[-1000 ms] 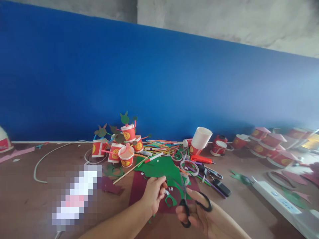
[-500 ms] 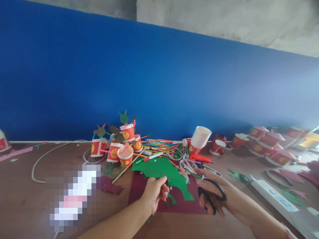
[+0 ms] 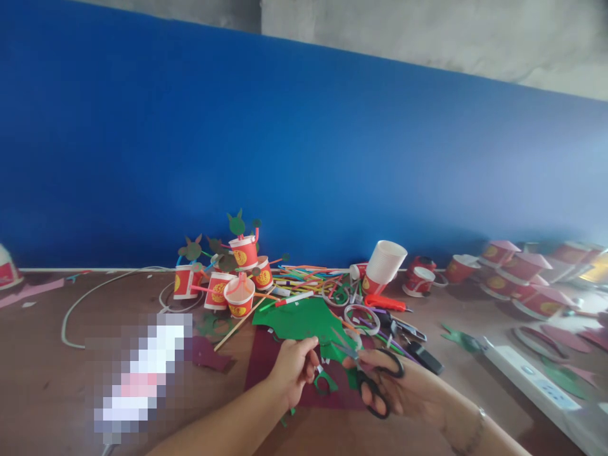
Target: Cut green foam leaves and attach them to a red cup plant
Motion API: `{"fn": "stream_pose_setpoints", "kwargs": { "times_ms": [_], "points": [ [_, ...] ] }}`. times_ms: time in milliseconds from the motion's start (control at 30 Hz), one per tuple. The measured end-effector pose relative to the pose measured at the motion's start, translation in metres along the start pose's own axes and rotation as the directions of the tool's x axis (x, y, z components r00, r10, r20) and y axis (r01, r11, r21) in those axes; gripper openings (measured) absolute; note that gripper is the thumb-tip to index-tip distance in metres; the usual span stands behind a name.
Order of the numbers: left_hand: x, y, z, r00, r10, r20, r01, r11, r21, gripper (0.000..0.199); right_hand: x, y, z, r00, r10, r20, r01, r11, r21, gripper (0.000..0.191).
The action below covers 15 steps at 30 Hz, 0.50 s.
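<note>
My right hand has its fingers in the black handles of a pair of scissors. The scissor blades are spread and point up and left over the large green paper. Just left of the blade tips, my left hand is closed, thumb against curled fingers; what it pinches, if anything, is too small to make out. Beneath both hands lies a dark red sheet, partly covered by the green paper. A curved green scrap rests on it beside my left fingers.
Red paper cups with green paper heads stand at back left. Behind the green paper are drinking straws, a marker, a tape roll and an orange cutter. A tall white cup and a power strip are rightward.
My right hand has moved left with the scissors, bringing the blades over the green paper near my left hand. My left hand has stayed almost where it was.
</note>
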State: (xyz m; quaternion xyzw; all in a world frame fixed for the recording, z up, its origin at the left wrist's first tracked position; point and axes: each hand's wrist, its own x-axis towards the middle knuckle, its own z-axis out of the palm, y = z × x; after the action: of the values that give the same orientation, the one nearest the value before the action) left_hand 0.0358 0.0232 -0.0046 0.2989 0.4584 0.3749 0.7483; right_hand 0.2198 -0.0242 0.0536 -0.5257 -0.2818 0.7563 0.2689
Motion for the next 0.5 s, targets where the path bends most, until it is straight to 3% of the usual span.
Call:
{"fn": "stream_pose_setpoints", "kwargs": {
  "times_ms": [233,500],
  "points": [
    [-0.002,0.008,0.0,0.995,-0.083,-0.05,0.083,0.996,-0.018,0.039,0.022,0.019,0.013,0.996,-0.075,0.055,0.073,0.997,0.036,0.033],
    [0.0,0.005,0.0,0.997,-0.06,-0.044,0.056,0.994,-0.091,0.031,0.028,0.029,0.026,0.98,-0.154,-0.125,0.15,0.988,-0.04,0.031]
  ]
}}
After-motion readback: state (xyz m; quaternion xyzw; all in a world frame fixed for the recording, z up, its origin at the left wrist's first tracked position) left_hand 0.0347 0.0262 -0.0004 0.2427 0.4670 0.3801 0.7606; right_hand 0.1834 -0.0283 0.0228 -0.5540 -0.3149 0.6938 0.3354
